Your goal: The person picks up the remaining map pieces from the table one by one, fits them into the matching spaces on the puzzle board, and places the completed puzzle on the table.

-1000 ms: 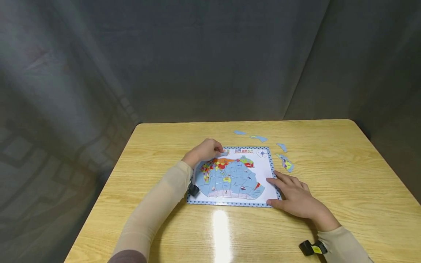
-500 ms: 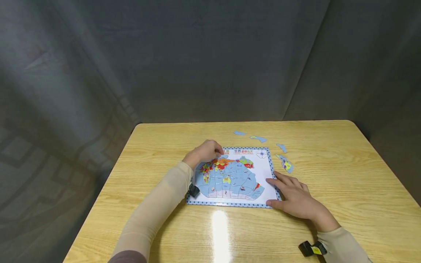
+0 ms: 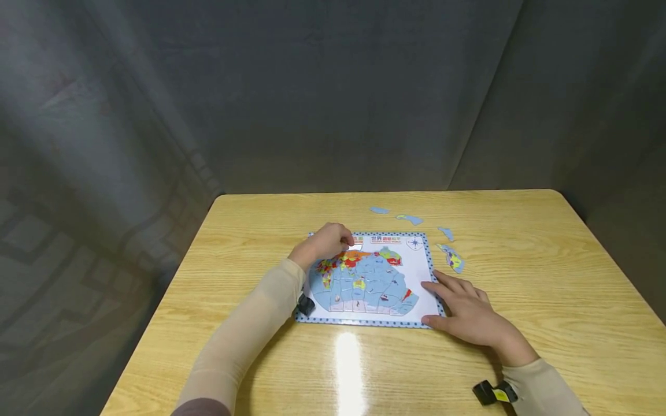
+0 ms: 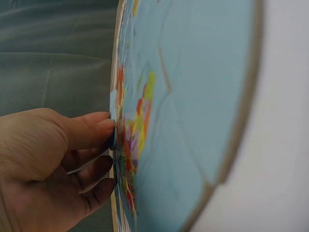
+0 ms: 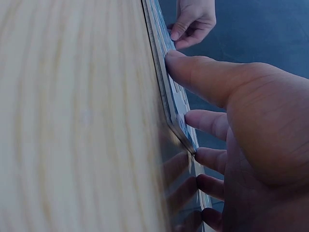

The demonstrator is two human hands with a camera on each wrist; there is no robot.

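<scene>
A world-map jigsaw puzzle (image 3: pixel 374 286) lies on the table, its white board edged by a blue dotted border (image 3: pixel 364 324). At the map's upper left, my left hand (image 3: pixel 328 241) pinches a light blue puzzle piece (image 4: pixel 113 102) between thumb and fingers, close to the map's upper edge. In the head view that piece is mostly hidden by the fingers. My right hand (image 3: pixel 468 315) rests with spread fingers on the board's right edge; its thumb (image 5: pixel 193 72) and fingertips touch the board's corner area in the right wrist view.
Several loose puzzle pieces lie beyond the board: a blue one (image 3: pixel 379 210), a blue and yellow one (image 3: pixel 409 219), a small blue one (image 3: pixel 446 233) and a multicoloured one (image 3: pixel 452 258). A grey curtain (image 3: pixel 333 98) hangs behind the wooden table (image 3: pixel 546 260).
The piece in my left hand moved from the printed title down to the map's upper edge, then out of sight behind the fingers; white board shows there. My right hand has stayed still.
</scene>
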